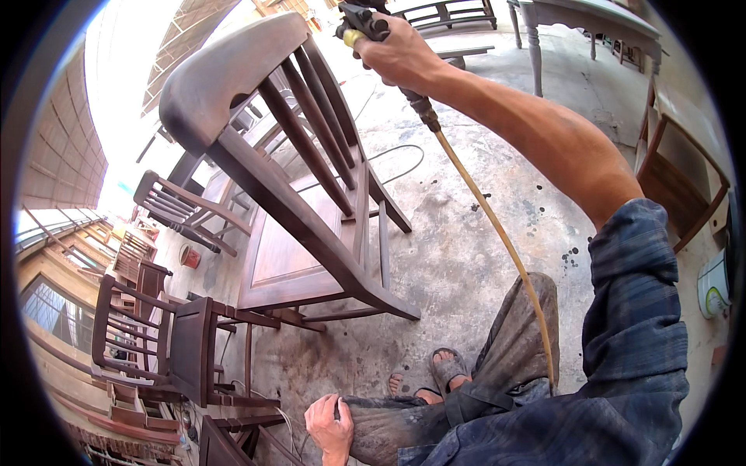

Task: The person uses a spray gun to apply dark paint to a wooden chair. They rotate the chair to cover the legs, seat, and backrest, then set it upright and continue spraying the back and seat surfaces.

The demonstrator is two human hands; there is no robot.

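Note:
My right hand is wrapped round a dark spray gun, lifted beside the top of a dark brown wooden chair. From the gun's handle a yellowish hose hangs down past my knee. The gun's nozzle end is partly cut off by the upper edge. The chair stands in front of me with its slatted back on my side and its panel seat beyond. The tone of its top rail is uneven, lighter in patches. My left hand rests on my left knee, fingers curled in, nothing visible in them.
More dark chairs crowd the left side, another lies farther off near a small red bucket. A grey table stands far right, a wooden chair and white bucket nearer. A thin hose loops over the stained concrete floor.

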